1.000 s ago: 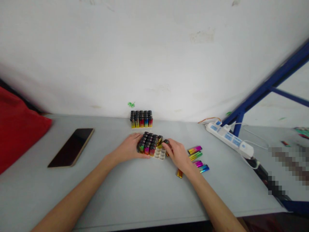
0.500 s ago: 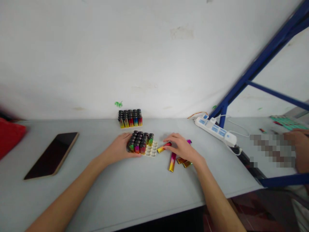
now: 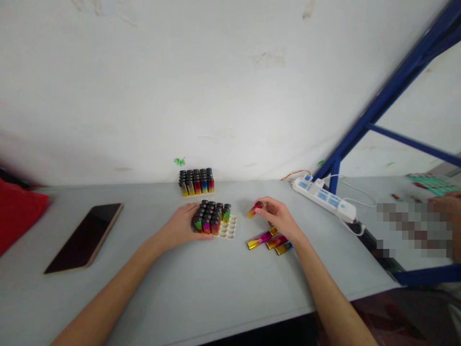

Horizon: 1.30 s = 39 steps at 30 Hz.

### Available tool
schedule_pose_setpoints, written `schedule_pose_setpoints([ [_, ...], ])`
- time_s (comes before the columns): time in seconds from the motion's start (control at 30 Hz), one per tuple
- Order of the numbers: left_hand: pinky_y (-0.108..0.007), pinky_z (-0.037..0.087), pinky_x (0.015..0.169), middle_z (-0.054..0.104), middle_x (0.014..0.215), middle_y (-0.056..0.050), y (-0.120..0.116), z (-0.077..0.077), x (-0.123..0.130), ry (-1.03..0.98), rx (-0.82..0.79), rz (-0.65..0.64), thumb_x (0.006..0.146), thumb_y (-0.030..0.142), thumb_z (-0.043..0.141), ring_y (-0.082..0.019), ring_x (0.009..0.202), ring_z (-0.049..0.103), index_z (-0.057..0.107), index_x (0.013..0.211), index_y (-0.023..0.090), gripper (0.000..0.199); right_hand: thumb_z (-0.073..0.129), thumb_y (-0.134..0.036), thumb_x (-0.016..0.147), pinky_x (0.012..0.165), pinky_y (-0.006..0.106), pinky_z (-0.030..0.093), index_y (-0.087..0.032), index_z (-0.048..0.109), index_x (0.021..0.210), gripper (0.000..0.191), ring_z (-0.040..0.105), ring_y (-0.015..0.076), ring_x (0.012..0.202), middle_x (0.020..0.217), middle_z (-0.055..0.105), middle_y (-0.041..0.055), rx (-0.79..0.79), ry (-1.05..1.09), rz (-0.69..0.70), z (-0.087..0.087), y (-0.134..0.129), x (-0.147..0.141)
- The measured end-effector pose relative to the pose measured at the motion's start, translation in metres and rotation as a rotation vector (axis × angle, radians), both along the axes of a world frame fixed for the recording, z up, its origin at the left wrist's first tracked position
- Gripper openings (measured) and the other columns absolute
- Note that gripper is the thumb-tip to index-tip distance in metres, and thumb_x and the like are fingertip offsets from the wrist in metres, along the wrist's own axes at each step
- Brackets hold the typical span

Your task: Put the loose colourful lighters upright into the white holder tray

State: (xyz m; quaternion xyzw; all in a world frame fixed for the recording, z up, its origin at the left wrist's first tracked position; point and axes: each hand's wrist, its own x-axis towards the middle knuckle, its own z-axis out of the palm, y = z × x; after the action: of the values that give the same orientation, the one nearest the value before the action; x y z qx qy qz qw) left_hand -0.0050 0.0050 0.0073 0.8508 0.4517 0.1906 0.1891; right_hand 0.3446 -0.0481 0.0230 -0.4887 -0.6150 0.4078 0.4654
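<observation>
A white tray (image 3: 231,228) with round slots holds several upright lighters (image 3: 206,223) with black tops; its right-hand slots show bare. My left hand (image 3: 182,225) is wrapped round the left side of this group, thumb along the front. Between thumb and fingers of my right hand (image 3: 275,215) is a red and yellow lighter (image 3: 255,210), tilted and raised a little, right of the tray. Several loose lighters (image 3: 259,240) lie on the table below my right hand, some partly overlapping.
A second block of upright lighters (image 3: 196,184) stands near the wall. On the left are a dark phone (image 3: 86,236) and a red cloth (image 3: 19,211). A power strip (image 3: 324,196) with cables and a blue frame (image 3: 360,129) stand right. Another person's hand (image 3: 448,211) shows far right.
My right hand has taken hold of the red and yellow lighter and tipped it up. A pink and yellow loose lighter has turned on the table. The view has shifted slightly.
</observation>
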Motion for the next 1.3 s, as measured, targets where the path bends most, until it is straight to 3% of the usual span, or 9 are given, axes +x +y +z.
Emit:
schedule_pose_setpoints([
  [0.13,-0.061,0.054,0.119,0.077,0.137,-0.02,0.001,-0.001,-0.001,-0.007,0.001,-0.002,0.062,0.072,0.092,-0.049,0.129,0.071,0.073,0.132,0.02,0.089,0.075,-0.067,0.094,0.078,0.032,0.052,-0.024,0.074,0.1,0.044,0.062,0.0201,0.084,0.091,0.069,0.0027,-0.039,0.231,-0.061,-0.004,-0.001,-0.024],
  [0.23,-0.061,0.054,0.118,0.077,0.136,-0.02,0.001,-0.002,-0.001,-0.011,0.012,-0.003,0.063,0.073,0.091,-0.049,0.129,0.071,0.073,0.13,0.02,0.087,0.067,-0.071,0.098,0.071,0.031,0.052,-0.028,0.064,0.102,0.044,0.057,0.0173,0.071,0.083,0.063,-0.0015,-0.124,0.396,0.054,-0.002,-0.005,-0.041],
  [0.3,-0.06,0.054,0.119,0.076,0.137,-0.019,0.001,-0.002,-0.001,-0.012,0.013,-0.011,0.064,0.073,0.09,-0.048,0.13,0.07,0.073,0.13,0.02,0.087,0.064,-0.075,0.098,0.058,0.028,0.044,-0.03,0.058,0.105,0.047,0.045,0.0148,0.057,0.072,0.051,-0.0067,-0.211,0.419,0.108,0.0,-0.008,-0.051],
  [0.4,-0.056,0.051,0.122,0.075,0.139,-0.019,0.0,-0.002,0.0,-0.006,-0.005,-0.016,0.065,0.072,0.092,-0.045,0.132,0.069,0.072,0.132,0.019,0.088,0.061,-0.078,0.096,0.05,0.026,0.028,-0.028,0.055,0.096,0.05,0.03,0.0134,0.054,0.065,0.036,-0.0089,-0.201,0.23,0.047,0.002,-0.012,-0.062],
  [0.53,-0.053,0.051,0.121,0.076,0.138,-0.017,-0.001,-0.001,0.001,0.003,-0.012,-0.016,0.065,0.071,0.093,-0.042,0.131,0.07,0.071,0.134,0.021,0.088,0.058,-0.069,0.096,0.057,0.028,0.027,-0.026,0.04,0.068,0.055,0.033,0.0131,0.06,0.061,0.035,-0.006,-0.016,-0.131,-0.123,0.0,-0.015,-0.072],
  [0.63,-0.052,0.052,0.119,0.077,0.135,-0.014,-0.001,-0.001,0.001,0.008,-0.003,-0.02,0.065,0.069,0.095,-0.041,0.129,0.071,0.072,0.132,0.023,0.085,0.053,-0.059,0.092,0.058,0.03,0.024,-0.026,0.034,0.062,0.048,0.032,0.0124,0.058,0.058,0.032,-0.0059,0.021,-0.259,-0.172,-0.001,-0.016,-0.077],
  [0.8,-0.054,0.05,0.121,0.075,0.141,-0.017,-0.002,-0.001,0.0,0.004,-0.004,-0.018,0.066,0.064,0.096,-0.043,0.132,0.069,0.07,0.135,0.019,0.087,0.048,-0.052,0.089,0.058,0.029,0.025,-0.027,0.036,0.063,0.038,0.034,0.0128,0.057,0.057,0.034,-0.006,0.027,-0.296,-0.207,-0.001,-0.015,-0.076],
  [1.03,-0.052,0.053,0.117,0.078,0.133,-0.014,-0.004,0.003,0.002,-0.014,0.022,-0.028,0.066,0.065,0.097,-0.041,0.127,0.072,0.072,0.134,0.021,0.084,0.049,-0.064,0.096,0.058,0.029,0.027,-0.027,0.037,0.066,0.049,0.035,0.0134,0.057,0.057,0.036,-0.0065,0.054,-0.307,-0.232,0.002,-0.016,-0.07],
  [1.3,-0.052,0.051,0.121,0.076,0.138,-0.015,-0.001,-0.002,-0.001,-0.012,0.016,-0.016,0.064,0.072,0.095,-0.042,0.131,0.07,0.072,0.135,0.021,0.09,0.047,-0.051,0.095,0.058,0.03,0.026,-0.027,0.038,0.066,0.039,0.039,0.0136,0.055,0.056,0.039,-0.0058,0.075,-0.33,-0.227,0.002,-0.019,-0.063],
])
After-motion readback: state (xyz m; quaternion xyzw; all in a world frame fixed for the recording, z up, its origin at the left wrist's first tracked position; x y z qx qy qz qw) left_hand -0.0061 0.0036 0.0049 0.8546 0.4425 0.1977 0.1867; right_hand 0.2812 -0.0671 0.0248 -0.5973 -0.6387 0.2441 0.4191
